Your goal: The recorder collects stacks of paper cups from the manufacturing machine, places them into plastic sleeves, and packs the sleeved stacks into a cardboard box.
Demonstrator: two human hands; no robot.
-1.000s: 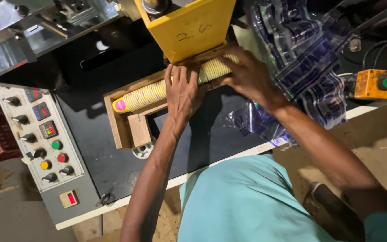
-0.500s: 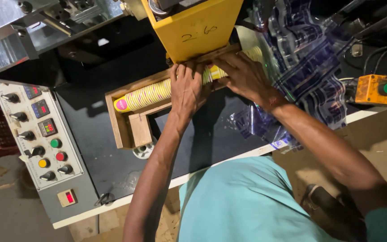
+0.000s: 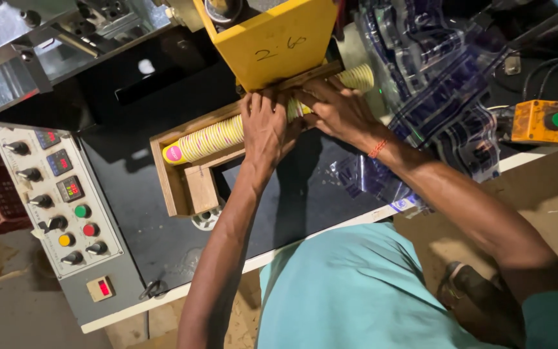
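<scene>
where the cup stack (image 3: 211, 137) lies slantwise in the wooden tray (image 3: 182, 187), both hands press on it. left hand (image 3: 267, 126) rests flat mid-stack; right hand (image 3: 337, 110) grips the upper end.

The person wears a plain teal shirt (image 3: 356, 291) with short sleeves, its cloth smooth and free of print. Both forearms are bare from the sleeves down. Just behind the right hand (image 3: 337, 110), a thin red thread band (image 3: 377, 148) circles the wrist. The left hand (image 3: 267, 129) has no ring, watch or band, and the wrist behind it is bare as well. Neither hand is gloved.
</scene>
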